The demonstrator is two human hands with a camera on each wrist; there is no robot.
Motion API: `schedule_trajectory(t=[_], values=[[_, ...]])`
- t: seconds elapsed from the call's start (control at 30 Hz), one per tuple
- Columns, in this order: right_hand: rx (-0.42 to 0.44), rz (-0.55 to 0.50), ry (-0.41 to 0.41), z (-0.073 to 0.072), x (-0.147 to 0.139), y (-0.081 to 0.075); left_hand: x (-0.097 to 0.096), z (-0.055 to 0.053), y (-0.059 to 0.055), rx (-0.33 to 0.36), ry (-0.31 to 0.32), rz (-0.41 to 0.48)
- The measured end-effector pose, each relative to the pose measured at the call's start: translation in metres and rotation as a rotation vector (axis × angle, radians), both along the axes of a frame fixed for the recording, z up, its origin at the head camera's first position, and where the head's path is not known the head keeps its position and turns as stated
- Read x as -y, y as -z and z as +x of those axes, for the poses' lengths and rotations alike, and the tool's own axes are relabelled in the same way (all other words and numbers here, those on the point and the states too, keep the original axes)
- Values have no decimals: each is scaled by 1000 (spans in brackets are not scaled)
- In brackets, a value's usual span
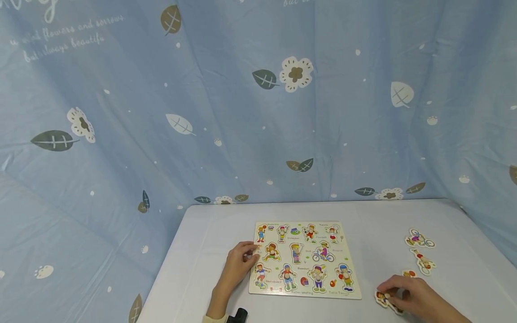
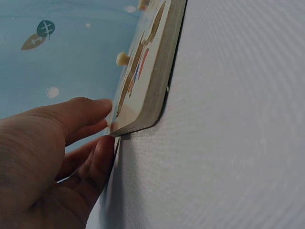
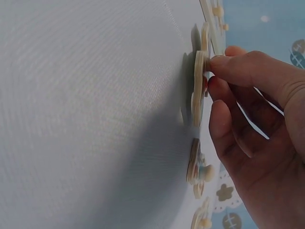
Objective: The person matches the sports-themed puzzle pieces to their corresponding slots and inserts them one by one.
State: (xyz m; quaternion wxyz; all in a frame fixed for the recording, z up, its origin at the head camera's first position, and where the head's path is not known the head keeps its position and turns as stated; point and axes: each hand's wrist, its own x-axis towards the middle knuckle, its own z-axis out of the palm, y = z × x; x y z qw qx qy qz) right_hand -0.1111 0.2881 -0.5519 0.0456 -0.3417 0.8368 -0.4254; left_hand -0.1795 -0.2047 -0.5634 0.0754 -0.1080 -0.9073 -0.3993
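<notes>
A wooden peg puzzle board (image 1: pixel 278 269) with painted sports figures and printed words lies flat on the table. My left hand (image 1: pixel 238 264) holds the board's left edge. In the left wrist view, the thumb (image 2: pixel 90 112) lies along the board's top face near a rounded corner, with the other fingers at its side. To the right of the board, my right hand (image 1: pixel 409 291) pinches a figure-shaped puzzle piece (image 1: pixel 381 298) by its knob. That wooden piece (image 3: pixel 197 90) shows edge-on in the right wrist view, close over the tabletop, and the fingers partly cover it.
Beyond my right hand lie a cyclist piece (image 1: pixel 420 239), another figure piece (image 1: pixel 424 262) and one partly hidden piece (image 1: pixel 409 273). The white table (image 1: pixel 218 224) backs onto a blue patterned curtain (image 1: pixel 242 112). A black device (image 1: pixel 238 315) sits at my left wrist.
</notes>
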Motion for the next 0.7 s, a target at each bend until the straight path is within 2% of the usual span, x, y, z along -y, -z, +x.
schedule_trajectory(t=[0.3,0.4,0.57,0.7], values=[[31,-3,20,-4,5,-4,0,0,-2,14,-7,1],[51,14,42,-7,8,-6,0,0,-1,9,-6,-1],[36,46,98,-14,15,-11,0,0,-1,8,-5,4],[46,60,109,-22,22,-17,0,0,-1,13,-5,6]])
